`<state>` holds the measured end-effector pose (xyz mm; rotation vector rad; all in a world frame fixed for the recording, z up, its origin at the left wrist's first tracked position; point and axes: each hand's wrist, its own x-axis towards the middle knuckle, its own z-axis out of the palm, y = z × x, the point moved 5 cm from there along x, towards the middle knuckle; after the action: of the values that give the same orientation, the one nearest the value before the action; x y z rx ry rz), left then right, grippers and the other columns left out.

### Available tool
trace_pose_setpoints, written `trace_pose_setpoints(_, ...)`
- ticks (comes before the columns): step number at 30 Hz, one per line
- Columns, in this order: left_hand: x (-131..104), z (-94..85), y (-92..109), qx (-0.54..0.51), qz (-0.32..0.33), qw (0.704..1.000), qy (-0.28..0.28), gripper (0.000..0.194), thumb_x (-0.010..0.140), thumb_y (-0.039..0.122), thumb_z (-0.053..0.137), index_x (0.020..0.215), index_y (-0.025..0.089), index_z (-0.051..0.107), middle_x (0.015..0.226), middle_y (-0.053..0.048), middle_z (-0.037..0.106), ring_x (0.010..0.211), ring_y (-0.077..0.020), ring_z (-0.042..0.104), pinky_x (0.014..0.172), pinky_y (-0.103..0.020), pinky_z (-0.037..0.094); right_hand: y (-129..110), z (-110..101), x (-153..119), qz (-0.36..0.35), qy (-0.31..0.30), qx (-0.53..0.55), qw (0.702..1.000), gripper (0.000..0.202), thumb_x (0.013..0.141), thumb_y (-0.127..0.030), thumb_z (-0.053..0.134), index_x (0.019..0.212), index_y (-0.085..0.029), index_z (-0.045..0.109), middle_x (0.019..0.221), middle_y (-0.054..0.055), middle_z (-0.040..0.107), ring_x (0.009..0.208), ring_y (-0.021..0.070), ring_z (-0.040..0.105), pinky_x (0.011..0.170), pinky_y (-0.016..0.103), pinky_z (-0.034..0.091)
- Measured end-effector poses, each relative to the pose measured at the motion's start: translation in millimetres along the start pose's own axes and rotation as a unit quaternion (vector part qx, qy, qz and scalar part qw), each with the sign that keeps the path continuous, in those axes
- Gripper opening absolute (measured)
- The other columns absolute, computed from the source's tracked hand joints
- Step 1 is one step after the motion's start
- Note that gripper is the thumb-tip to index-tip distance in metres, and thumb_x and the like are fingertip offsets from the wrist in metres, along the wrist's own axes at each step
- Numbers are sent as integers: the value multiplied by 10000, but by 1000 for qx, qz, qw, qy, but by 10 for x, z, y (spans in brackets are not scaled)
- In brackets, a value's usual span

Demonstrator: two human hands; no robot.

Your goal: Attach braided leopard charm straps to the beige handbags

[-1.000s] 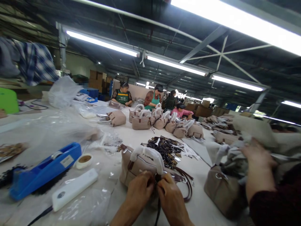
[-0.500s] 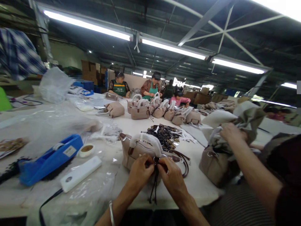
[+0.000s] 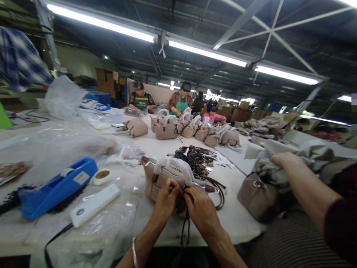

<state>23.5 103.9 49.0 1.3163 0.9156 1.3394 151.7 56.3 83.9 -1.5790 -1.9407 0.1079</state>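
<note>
In front of me a beige handbag [image 3: 150, 182] stands on the table, its arched handle [image 3: 174, 163] wrapped in white padding. Both my hands meet at the near base of that handle. My left hand [image 3: 166, 199] is closed in a pinch on a black cord [image 3: 185, 232], whose ends dangle down the bag's front. Pinching at the same spot, my right hand [image 3: 203, 206] is closed too. The fingertips hide exactly which part of the cord each holds. Behind the bag lies a pile of black cords with metal tags [image 3: 195, 160]. A brown strap [image 3: 220, 190] curls at the bag's right.
On the left are a blue tape dispenser [image 3: 60, 188], a tape roll [image 3: 101, 176], a white device with a cord [image 3: 95, 204] and clear plastic sheeting [image 3: 67, 145]. At right, a co-worker's arm [image 3: 309, 182] reaches over another bag [image 3: 255, 197]. Finished-looking bags [image 3: 166, 131] line the back.
My left hand has risen slightly and turned at the handle base, while the right stays close by. The co-worker's hand at right has moved rightward, lowering the fabric it handles.
</note>
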Motion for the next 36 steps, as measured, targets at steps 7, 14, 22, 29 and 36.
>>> trace_pose_setpoints(7,-38,-93,24,89,24,995,25,112,806,292,532,760,204,583,702,9,634,694,-180,601,665,-286,462,-50,-28,27,61,-19,-75,995,55,883,-237,580,847,-230,621,817,7,689,788,213,643,635,292,342)
trace_pose_setpoints(14,-113,68,-31,248,54,966,-48,212,849,173,418,923,212,613,888,-45,715,860,-218,663,793,-328,449,-32,-57,50,75,-31,-66,995,109,890,-224,553,836,-250,645,800,-2,694,774,195,641,616,276,296)
trace_pose_setpoints(22,-118,120,0,114,46,992,-37,215,853,183,453,1060,234,485,809,6,677,774,-182,648,744,-303,472,-10,-37,-4,53,-6,-6,999,196,919,-218,448,838,-213,626,788,36,685,768,202,642,667,284,362)
trace_pose_setpoints(29,-163,169,-96,-37,10,999,-4,204,827,242,525,1023,214,473,827,5,660,808,-174,650,774,-306,497,72,0,-118,103,70,141,982,224,890,-341,495,894,-205,672,794,36,699,672,186,634,625,277,450)
trace_pose_setpoints(36,-199,185,-111,-24,23,999,6,186,842,239,518,1021,210,474,826,5,652,808,-174,643,782,-315,497,78,10,-163,170,91,243,951,356,868,-472,537,937,-174,720,734,40,702,598,179,613,552,262,482)
